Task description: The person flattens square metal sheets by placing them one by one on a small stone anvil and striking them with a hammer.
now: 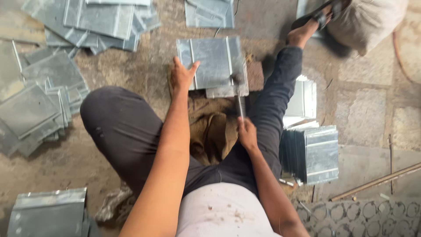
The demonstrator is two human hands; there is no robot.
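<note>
A grey sheet-metal piece (215, 61) with two raised ridges lies on the floor in front of me, on top of another sheet. My left hand (182, 75) presses flat on its left edge, fingers spread. My right hand (247, 134) grips the handle of a hammer (239, 85), whose head rests on the sheet's lower right corner. I sit on the floor with my legs in dark trousers on either side of the sheet.
Piles of similar metal sheets lie at the left (39, 96), top left (101, 22), bottom left (48, 213) and right (313, 151). A brown cloth (212, 136) lies between my legs. A sack (368, 19) sits top right, a rod (377, 181) lower right.
</note>
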